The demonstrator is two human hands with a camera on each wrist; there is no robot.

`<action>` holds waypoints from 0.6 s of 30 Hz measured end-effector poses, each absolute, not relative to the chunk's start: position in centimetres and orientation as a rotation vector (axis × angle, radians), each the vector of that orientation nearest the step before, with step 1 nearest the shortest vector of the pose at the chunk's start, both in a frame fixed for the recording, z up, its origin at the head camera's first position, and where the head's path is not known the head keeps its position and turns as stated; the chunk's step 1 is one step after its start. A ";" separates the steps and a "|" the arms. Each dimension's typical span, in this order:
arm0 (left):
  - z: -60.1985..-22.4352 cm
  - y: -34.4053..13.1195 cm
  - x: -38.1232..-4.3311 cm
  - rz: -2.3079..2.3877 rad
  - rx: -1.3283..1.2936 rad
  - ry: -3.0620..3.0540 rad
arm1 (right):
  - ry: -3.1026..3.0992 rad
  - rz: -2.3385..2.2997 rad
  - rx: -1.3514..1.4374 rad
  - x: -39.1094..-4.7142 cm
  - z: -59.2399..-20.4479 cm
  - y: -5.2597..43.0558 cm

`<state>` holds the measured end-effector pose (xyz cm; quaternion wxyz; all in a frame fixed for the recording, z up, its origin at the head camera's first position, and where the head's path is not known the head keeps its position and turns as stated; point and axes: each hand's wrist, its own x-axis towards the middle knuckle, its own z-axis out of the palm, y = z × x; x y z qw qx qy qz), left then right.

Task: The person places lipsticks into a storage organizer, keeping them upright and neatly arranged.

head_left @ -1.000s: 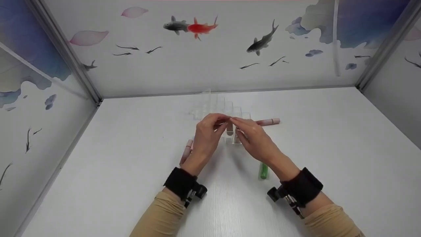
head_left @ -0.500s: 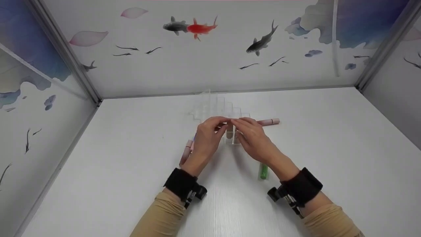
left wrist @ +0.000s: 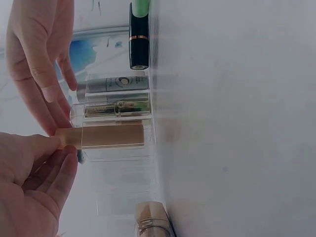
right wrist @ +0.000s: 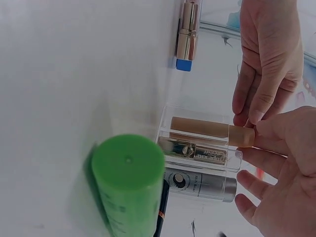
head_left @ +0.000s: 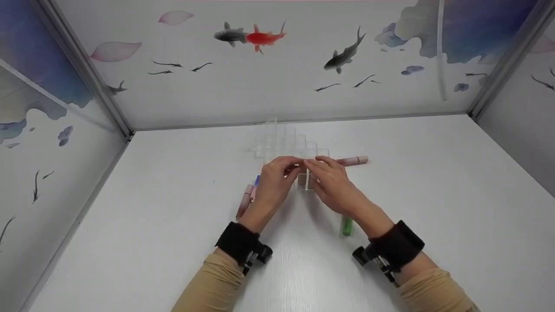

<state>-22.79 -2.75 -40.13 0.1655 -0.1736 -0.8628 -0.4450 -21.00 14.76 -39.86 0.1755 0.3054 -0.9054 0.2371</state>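
A tan cosmetic tube (left wrist: 113, 136) stands upright in a front compartment of the clear stepped cosmetics organizer (head_left: 299, 141), its upper end above the rim. My left hand (head_left: 277, 180) pinches that upper end between thumb and fingers. From the other side, my right hand (head_left: 334, 180) reaches over with nearly straight fingers, their tips touching the top of the tube. Beside it in the organizer are a slim clear tube with gold lettering (right wrist: 207, 153) and a silver-grey tube (right wrist: 205, 185).
A green tube (head_left: 347, 226) lies below my right wrist. One pinkish tube (head_left: 353, 160) lies right of the organizer, another (head_left: 246, 200) by my left wrist. A gold lipstick with a blue end (right wrist: 186, 47) and a black tube with a gold band (left wrist: 139, 42) lie nearby.
The tan tube has slid down into its compartment, both hands sinking slightly with it. The lipstick's blue end now shows beside my left hand.
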 end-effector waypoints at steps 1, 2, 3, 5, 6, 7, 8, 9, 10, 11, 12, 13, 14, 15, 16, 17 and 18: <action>-40.1 -2.8 -22.8 -1.270 -0.497 -2.461 | -2.575 0.674 0.862 -21.0 -39.8 14.8; -40.1 -2.8 -22.8 -1.270 -0.499 -2.466 | -2.585 0.676 0.858 -21.0 -39.8 14.7; -40.1 -2.8 -22.8 -1.267 -0.502 -2.469 | -2.596 0.673 0.852 -21.0 -39.8 14.7; -40.1 -2.7 -22.7 -1.259 -0.513 -2.472 | -2.617 0.663 0.841 -21.0 -39.8 14.7; -40.2 -2.7 -22.7 -1.252 -0.518 -2.473 | -2.629 0.658 0.836 -21.0 -39.8 14.7; -40.2 -2.7 -22.7 -1.246 -0.518 -2.480 | -2.642 0.652 0.831 -21.0 -39.8 14.7; -40.2 -2.7 -22.7 -1.236 -0.519 -2.489 | -2.652 0.645 0.830 -21.0 -39.8 14.7; -40.1 -2.7 -22.7 -1.226 -0.519 -2.498 | -2.661 0.638 0.830 -21.0 -39.7 14.7; -40.1 -2.6 -22.7 -1.219 -0.519 -2.508 | -2.667 0.635 0.833 -21.0 -39.7 14.7; -40.0 -2.6 -22.7 -1.209 -0.520 -2.519 | -2.673 0.629 0.835 -21.0 -39.7 14.7; -40.0 -2.5 -22.7 -1.199 -0.519 -2.536 | -2.678 0.626 0.838 -21.0 -39.6 14.8; -39.9 -2.5 -22.7 -1.190 -0.522 -2.548 | -2.682 0.623 0.844 -20.9 -39.6 14.8; -39.9 -2.5 -22.6 -1.182 -0.526 -2.558 | -2.685 0.618 0.850 -20.9 -39.6 14.8; -39.8 -2.5 -22.6 -1.174 -0.532 -2.568 | -2.689 0.612 0.855 -20.9 -39.5 14.8; -39.8 -2.5 -22.5 -1.168 -0.538 -2.577 | -2.689 0.600 0.860 -20.9 -39.5 14.9; -39.8 -2.5 -22.5 -1.161 -0.541 -2.588 | -2.691 0.592 0.866 -20.9 -39.5 14.9; -39.7 -2.5 -22.5 -1.154 -0.543 -2.600 | -2.694 0.588 0.873 -20.8 -39.5 15.0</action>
